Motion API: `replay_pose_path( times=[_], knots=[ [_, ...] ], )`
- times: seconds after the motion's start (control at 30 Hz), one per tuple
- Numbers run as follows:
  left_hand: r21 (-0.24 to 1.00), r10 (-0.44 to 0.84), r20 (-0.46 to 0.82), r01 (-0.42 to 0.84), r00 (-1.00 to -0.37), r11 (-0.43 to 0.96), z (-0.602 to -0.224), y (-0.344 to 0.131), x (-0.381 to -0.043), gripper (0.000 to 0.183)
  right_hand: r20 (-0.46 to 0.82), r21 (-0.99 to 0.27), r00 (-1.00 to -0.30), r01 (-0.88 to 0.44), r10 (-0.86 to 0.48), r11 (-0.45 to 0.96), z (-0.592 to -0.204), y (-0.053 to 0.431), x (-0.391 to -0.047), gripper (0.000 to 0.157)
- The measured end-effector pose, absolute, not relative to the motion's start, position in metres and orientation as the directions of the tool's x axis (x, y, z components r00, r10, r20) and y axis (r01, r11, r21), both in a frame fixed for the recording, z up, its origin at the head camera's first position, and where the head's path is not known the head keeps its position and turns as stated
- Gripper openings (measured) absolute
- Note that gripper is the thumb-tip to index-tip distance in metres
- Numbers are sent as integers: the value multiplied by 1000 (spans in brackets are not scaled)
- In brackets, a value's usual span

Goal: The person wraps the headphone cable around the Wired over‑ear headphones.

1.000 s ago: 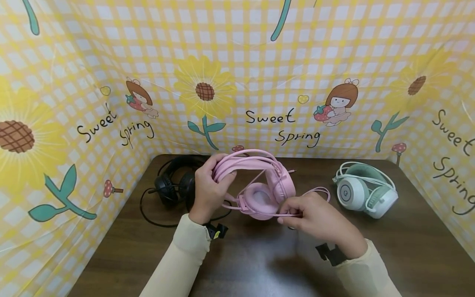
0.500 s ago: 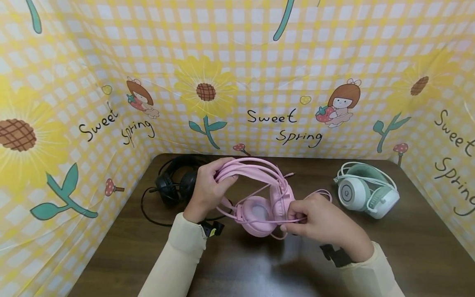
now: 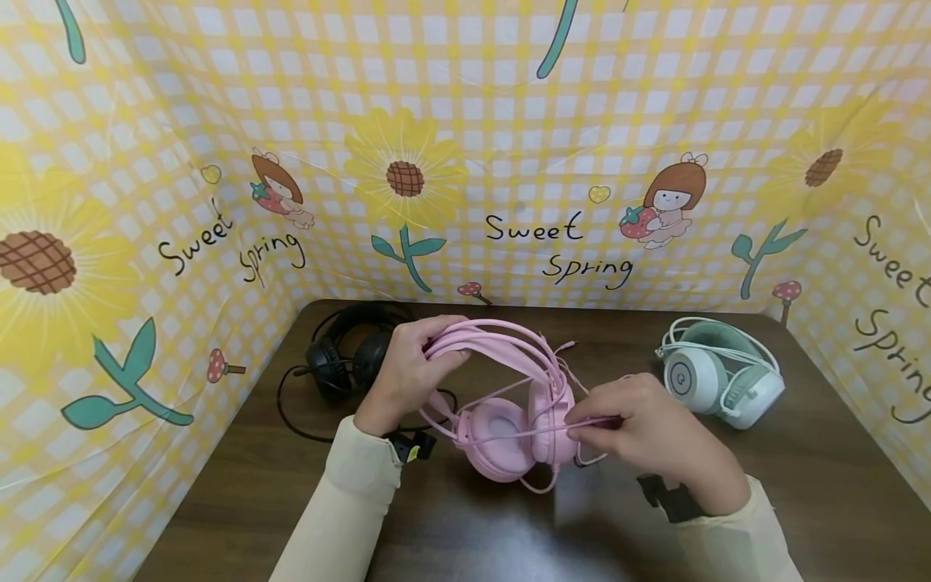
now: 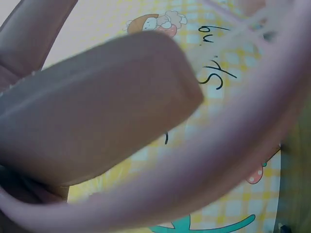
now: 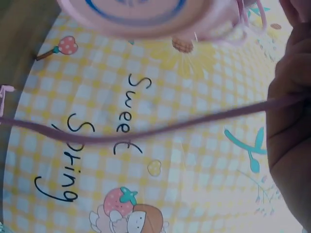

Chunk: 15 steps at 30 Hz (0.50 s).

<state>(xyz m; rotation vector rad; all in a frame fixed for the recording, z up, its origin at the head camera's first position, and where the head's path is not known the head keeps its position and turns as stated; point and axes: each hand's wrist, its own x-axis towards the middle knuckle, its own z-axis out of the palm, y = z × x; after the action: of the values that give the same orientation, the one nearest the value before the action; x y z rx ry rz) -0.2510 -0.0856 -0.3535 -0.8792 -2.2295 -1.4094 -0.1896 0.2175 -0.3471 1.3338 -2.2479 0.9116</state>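
Observation:
Pink over-ear headphones [image 3: 498, 436] are held up over the middle of the dark table, tilted, with both ear cups hanging low. My left hand [image 3: 413, 368] grips their headband [image 3: 502, 339] at its left side. With thumb and fingers my right hand [image 3: 647, 428] pinches the pink cable [image 3: 524, 432], which runs across the front of the ear cups. In the right wrist view a length of cable [image 5: 160, 135] leaves the fingers, and an ear cup [image 5: 146, 14] shows at the top. The headband [image 4: 97, 107] fills much of the left wrist view, blurred.
Black headphones [image 3: 338, 364] with a looped cable lie on the table at the back left, partly behind my left hand. White and green headphones [image 3: 720, 376] rest at the back right. A yellow checked cloth [image 3: 538, 121] walls the table at the back and sides.
The pink headphones have come down and slightly nearer, with my left hand still on the headband. My right hand has moved a little to the right, drawing the cable along.

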Motion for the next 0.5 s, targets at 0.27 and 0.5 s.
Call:
replay_pose_path(
  times=[0.27,0.5],
  knots=[
    [699,400,555,670,-729,251,-352,-89,-252,34,611,-440,-549,-834,-570,332,-343,231,-186,32],
    [717,430,550,669,-716,196,-352,-92,-252,35,627,-410,-547,-837,-555,362,-337,239,-186,25]
  ],
)
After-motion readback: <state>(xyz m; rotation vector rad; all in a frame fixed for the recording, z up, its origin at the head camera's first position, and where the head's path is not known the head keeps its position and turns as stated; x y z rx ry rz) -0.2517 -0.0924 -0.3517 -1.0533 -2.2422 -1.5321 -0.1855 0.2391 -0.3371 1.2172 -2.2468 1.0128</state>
